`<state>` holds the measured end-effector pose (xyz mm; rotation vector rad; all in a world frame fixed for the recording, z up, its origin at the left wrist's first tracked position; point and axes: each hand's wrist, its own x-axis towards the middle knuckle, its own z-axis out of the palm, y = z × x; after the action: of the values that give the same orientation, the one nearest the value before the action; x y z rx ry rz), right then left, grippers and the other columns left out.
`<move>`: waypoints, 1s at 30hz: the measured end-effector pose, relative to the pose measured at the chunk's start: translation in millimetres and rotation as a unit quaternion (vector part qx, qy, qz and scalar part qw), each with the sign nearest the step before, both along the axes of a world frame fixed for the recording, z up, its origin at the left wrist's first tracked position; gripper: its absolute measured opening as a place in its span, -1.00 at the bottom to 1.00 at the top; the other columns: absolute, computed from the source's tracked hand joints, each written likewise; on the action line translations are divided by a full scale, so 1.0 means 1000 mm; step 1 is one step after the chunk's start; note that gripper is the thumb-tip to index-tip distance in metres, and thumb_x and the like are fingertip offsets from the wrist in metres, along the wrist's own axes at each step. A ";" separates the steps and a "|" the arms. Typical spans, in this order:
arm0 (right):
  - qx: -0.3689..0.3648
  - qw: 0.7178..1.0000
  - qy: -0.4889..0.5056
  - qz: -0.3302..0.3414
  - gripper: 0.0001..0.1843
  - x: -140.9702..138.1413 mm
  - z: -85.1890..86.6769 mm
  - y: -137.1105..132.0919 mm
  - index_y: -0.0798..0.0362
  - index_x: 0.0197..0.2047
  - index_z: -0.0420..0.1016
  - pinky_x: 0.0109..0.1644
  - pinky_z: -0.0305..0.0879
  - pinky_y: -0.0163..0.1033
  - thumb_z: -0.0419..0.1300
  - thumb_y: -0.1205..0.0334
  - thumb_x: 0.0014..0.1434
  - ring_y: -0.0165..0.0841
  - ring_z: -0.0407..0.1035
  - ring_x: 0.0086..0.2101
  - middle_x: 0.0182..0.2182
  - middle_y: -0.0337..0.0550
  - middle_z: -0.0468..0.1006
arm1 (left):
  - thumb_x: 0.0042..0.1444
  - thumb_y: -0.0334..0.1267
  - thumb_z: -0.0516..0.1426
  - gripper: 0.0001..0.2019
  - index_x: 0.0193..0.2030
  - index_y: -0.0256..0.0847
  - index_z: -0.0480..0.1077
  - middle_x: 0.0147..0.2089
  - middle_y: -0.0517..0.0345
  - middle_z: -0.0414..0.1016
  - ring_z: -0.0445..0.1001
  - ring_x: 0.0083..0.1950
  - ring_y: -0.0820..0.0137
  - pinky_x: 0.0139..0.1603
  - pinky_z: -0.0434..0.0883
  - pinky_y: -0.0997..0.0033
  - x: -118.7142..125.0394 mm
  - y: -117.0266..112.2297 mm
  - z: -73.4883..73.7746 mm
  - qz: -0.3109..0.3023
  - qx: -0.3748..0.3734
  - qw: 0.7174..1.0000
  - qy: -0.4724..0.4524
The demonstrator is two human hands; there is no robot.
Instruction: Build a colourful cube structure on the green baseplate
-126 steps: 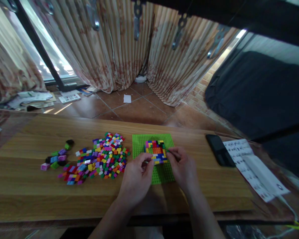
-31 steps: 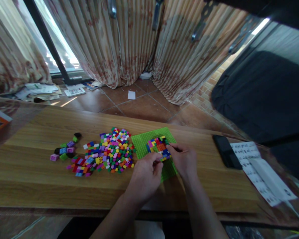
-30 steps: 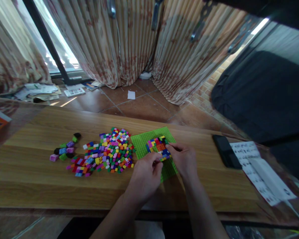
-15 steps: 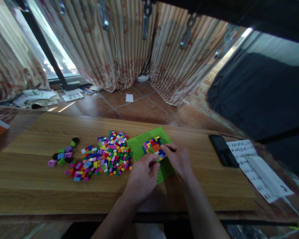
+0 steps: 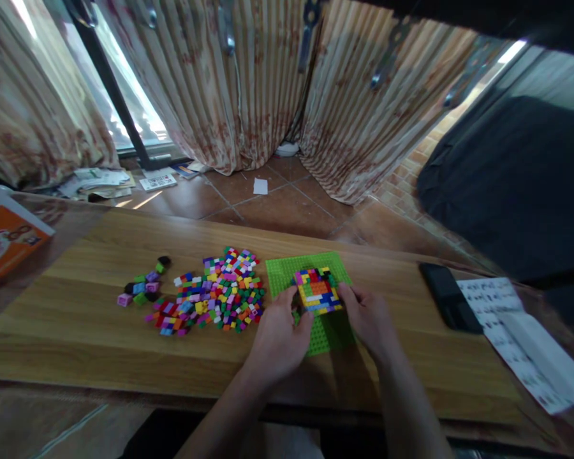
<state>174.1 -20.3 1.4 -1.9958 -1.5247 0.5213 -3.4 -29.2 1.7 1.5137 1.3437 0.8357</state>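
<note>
Clamping a multicoloured square of small plastic bricks (image 5: 318, 291) from both sides, the left hand (image 5: 280, 335) and right hand (image 5: 370, 319) pinch its left and right edges with curled fingers, their tips partly hidden. The square sits on a green studded baseplate (image 5: 284, 271), its near part covered by the hands, on the wooden table (image 5: 76, 319). A blurred heap of loose coloured bricks (image 5: 220, 293) lies left, a black phone (image 5: 449, 296) right.
</note>
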 end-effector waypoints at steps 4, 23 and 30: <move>-0.028 0.997 -0.048 -0.044 -0.43 0.015 -0.003 -0.006 0.06 -0.65 0.49 -0.56 -0.01 -0.30 0.01 -0.13 0.18 -0.37 0.29 -0.67 -0.75 -0.18 0.41 | 0.13 -0.35 0.09 -0.54 0.21 -0.26 0.30 0.15 -0.15 0.47 0.47 0.12 0.18 0.09 0.43 0.18 0.001 -0.002 0.002 -0.030 0.011 0.999 0.003; 0.214 0.961 0.077 0.158 -0.81 -0.099 0.017 -0.032 -0.01 -0.37 0.53 -0.26 0.39 -0.26 0.15 0.18 0.25 -0.35 0.48 -0.37 -0.40 -0.18 0.58 | -0.04 -0.26 0.28 -0.78 -0.23 -0.24 0.50 -0.29 0.16 0.56 0.49 -0.34 0.49 -0.23 0.44 0.43 -0.086 0.024 0.052 0.272 0.020 0.898 -0.346; 0.217 0.941 0.072 0.250 -0.84 -0.140 -0.006 -0.026 0.00 -0.19 0.55 -0.08 0.44 -0.21 0.13 0.32 0.26 -0.33 0.47 -0.20 -0.24 -0.11 0.59 | -0.11 -0.34 0.28 -0.84 -0.33 -0.27 0.48 -0.38 0.20 0.50 0.42 -0.44 0.57 -0.38 0.37 0.55 -0.146 0.030 0.056 0.392 0.053 0.829 -0.395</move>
<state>33.6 -46.8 -4.2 -1.2116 -1.8660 0.4625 -149.8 0.4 57.9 0.4633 1.2329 1.8272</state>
